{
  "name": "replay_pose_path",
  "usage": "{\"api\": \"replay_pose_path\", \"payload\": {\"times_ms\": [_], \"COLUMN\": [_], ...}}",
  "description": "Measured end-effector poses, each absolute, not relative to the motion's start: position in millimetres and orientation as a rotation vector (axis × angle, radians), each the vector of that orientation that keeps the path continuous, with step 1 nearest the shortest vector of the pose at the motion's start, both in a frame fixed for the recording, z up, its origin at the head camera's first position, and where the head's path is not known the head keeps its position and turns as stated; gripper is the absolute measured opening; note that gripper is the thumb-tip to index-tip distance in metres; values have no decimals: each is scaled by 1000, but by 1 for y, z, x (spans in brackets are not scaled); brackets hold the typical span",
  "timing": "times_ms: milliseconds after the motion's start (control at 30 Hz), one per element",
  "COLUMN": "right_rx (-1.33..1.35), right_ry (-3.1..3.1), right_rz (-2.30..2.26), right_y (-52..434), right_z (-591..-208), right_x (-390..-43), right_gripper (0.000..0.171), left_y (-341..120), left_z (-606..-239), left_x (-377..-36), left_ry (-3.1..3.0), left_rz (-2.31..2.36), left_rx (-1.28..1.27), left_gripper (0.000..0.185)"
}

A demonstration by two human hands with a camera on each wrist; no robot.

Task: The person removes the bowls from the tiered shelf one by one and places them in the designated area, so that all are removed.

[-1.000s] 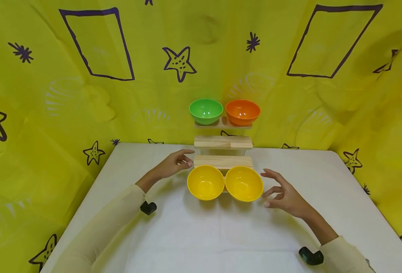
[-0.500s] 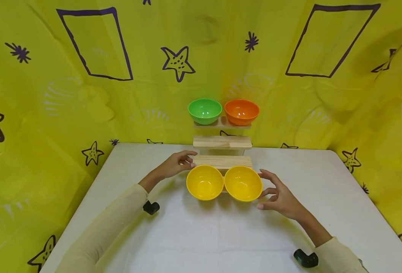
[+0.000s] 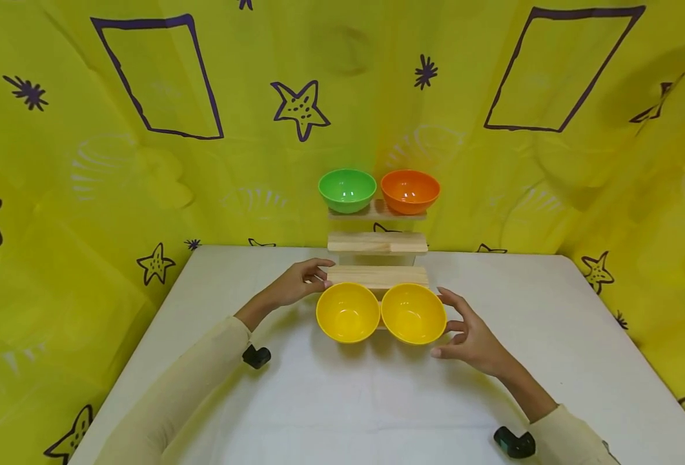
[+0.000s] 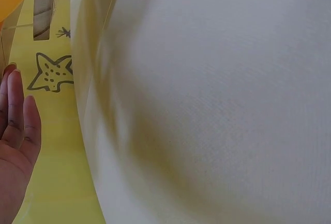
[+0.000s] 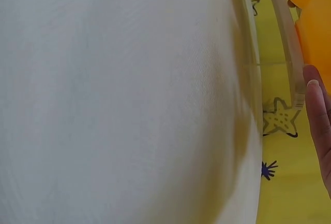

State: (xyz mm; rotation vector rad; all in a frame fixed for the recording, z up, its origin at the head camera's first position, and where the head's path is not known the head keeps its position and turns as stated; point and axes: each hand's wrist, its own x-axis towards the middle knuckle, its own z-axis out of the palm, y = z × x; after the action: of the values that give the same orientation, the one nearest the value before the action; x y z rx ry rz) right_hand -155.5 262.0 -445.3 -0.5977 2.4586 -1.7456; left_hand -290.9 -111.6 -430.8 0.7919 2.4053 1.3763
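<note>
A: Where are the 2 yellow bowls?

B: Side by side near the far edge of the bench (image 3: 377,413), rims touching, just in front of the lowest step of the wooden stand (image 3: 377,276). The left yellow bowl (image 3: 348,312) and the right yellow bowl (image 3: 413,314) both sit upright.

A: And the right hand?

B: The right hand (image 3: 472,336) is at the right side of the right yellow bowl, fingers spread and gently bent, fingertips at its rim. Whether they press it I cannot tell.

A: The left hand?

B: The left hand (image 3: 296,284) rests at the left end of the stand's lowest step, just behind the left yellow bowl, fingers loosely curled against the wood, holding nothing.

A: Anything else on the stand?

B: A green bowl (image 3: 347,190) and an orange bowl (image 3: 410,191) share the top step, against the yellow backdrop (image 3: 144,181).
</note>
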Motion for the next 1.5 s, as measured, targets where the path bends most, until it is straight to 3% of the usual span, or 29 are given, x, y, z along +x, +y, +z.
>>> {"api": "replay_pose_path", "payload": {"times_ms": [867, 1500], "right_rx": [-556, -482], "right_ry": [2398, 2516], "right_rz": [-1783, -1711], "right_y": [246, 242], "right_z": [-448, -448], "right_x": [-158, -159], "right_gripper": [106, 99], "left_y": [-113, -112], "left_z": [-434, -431], "left_x": [-292, -289], "left_ry": [2392, 2395], "left_rz": [1390, 1389], "left_rx": [791, 782], "left_gripper": [45, 45]}}
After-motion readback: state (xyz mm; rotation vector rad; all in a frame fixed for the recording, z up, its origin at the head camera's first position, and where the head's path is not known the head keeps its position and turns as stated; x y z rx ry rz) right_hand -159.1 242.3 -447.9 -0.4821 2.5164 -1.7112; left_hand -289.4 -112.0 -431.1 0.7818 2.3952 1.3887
